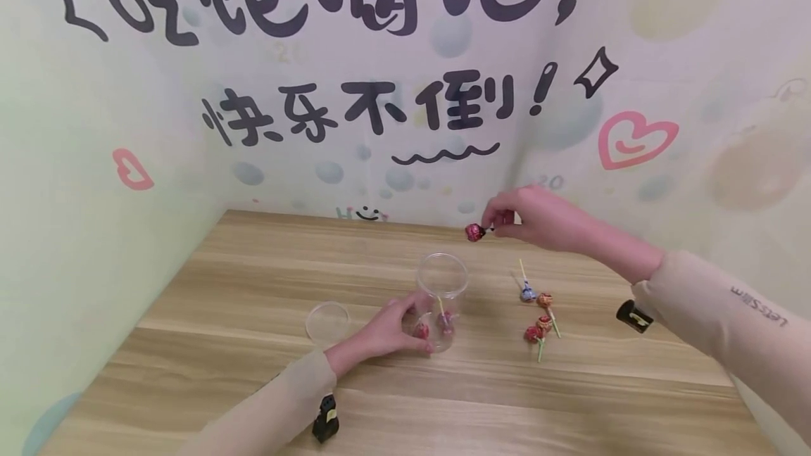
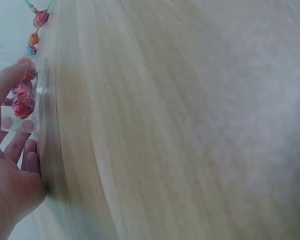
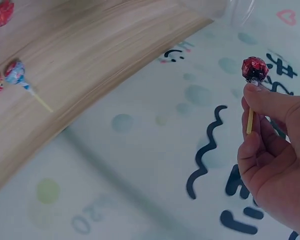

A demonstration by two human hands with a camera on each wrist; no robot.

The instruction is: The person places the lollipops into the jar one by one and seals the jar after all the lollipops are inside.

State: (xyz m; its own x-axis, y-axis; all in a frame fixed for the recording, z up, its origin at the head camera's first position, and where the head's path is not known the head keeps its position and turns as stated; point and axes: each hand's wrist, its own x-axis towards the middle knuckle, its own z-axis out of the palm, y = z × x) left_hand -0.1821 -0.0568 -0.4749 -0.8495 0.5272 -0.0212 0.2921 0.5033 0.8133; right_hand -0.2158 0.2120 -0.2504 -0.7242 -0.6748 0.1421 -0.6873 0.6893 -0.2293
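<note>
A clear plastic jar (image 1: 441, 269) stands on the table with its mouth up and several wrapped lollipops (image 1: 446, 321) inside. My left hand (image 1: 386, 329) grips the jar low on its left side, thumb and fingers curved about its wall. In the left wrist view the red-wrapped lollipops (image 2: 23, 100) show through the plastic. Up at the table's back edge, my right hand (image 1: 529, 220) pinches a dark red lollipop (image 1: 474, 232) by its stick. Its ball points left, higher than the jar's mouth. The right wrist view shows that lollipop (image 3: 254, 69) upright, its yellow stick between thumb and fingers.
Right of the jar lie several loose lollipops: a blue one (image 1: 528, 293), an orange one (image 1: 545, 300) and red ones (image 1: 532, 334). A round clear lid (image 1: 327, 322) lies left of the jar. Behind the wooden table (image 1: 253, 259) hangs a printed wall cloth (image 1: 355, 181).
</note>
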